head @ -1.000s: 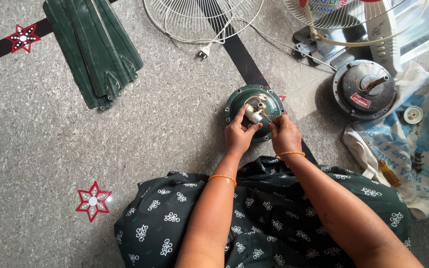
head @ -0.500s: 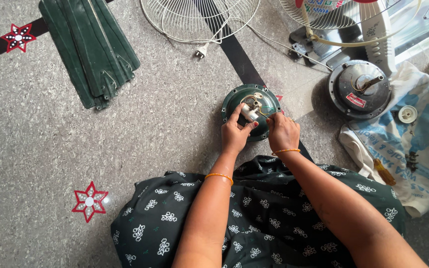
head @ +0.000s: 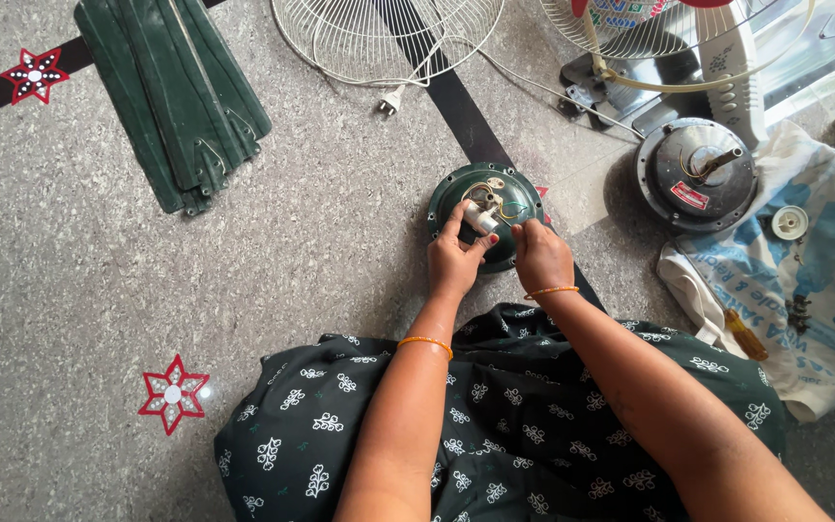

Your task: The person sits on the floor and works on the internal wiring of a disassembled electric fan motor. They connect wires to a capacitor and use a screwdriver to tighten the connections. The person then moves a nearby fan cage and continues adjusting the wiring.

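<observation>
A round dark green fan motor housing (head: 456,198) lies on the speckled floor in front of me, with thin wires and a small white cylindrical part (head: 482,219) at its centre. My left hand (head: 451,261) rests on the housing's near edge, its thumb and fingers pinching the white part. My right hand (head: 540,256) is beside it on the right, fingertips closed on the thin wires at the housing's centre. Both wrists wear orange bangles. My dark patterned garment covers my lap below.
Stacked green fan blades (head: 171,97) lie upper left. A white wire fan guard (head: 384,34) and plug (head: 390,100) are at top centre. A silver motor (head: 696,174) sits right, by a white and blue sack (head: 823,290) holding a screwdriver (head: 746,333) and small parts.
Both hands stay on the green housing with only small finger shifts. The view has drifted slightly, so the scene sits a little lower and to the left.
</observation>
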